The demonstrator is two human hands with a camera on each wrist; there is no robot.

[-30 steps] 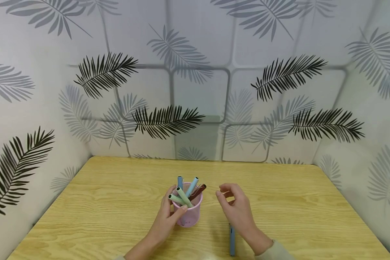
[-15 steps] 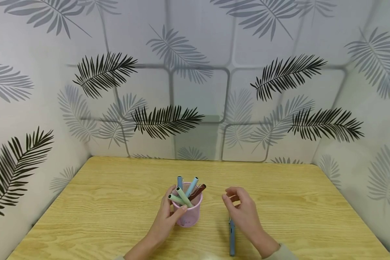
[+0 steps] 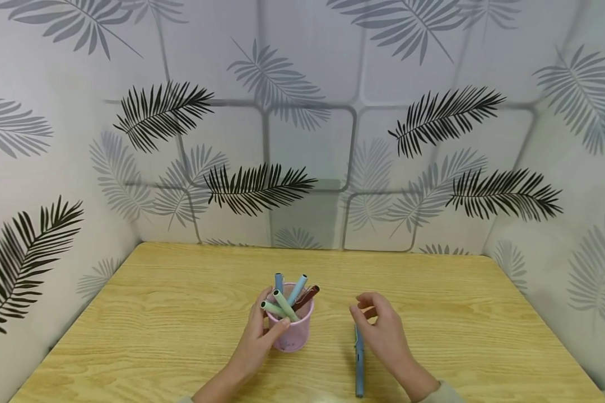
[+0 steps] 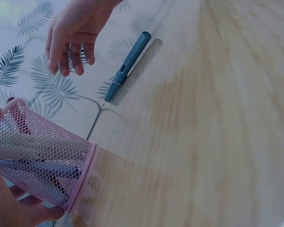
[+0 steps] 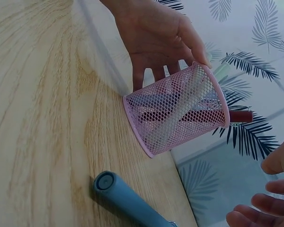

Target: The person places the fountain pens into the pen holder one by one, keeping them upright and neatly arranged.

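Note:
My left hand (image 3: 249, 344) grips a pink mesh pen holder (image 3: 293, 337), thumb near the rim and fingers around its left side. Several pens stand in the holder, among them a light blue pen (image 3: 297, 290), a dark red pen (image 3: 306, 298) and a green pen (image 3: 285, 305). To the right, a blue pen (image 3: 359, 369) lies on the table, its cap clip visible in the left wrist view. My right hand (image 3: 385, 336) hovers just beside and above that pen's far end, fingers loosely bent and holding nothing. In the right wrist view the lying pen (image 5: 128, 198) shows its round end.
The wood-grain table (image 3: 181, 313) runs back to a wall (image 3: 302, 218) covered in leaf-patterned sheeting. More of this sheeting stands along the left and right sides.
My right hand has shifted a little right and nearer to me, uncovering more of the lying pen. My left hand and the pen holder have stayed in place.

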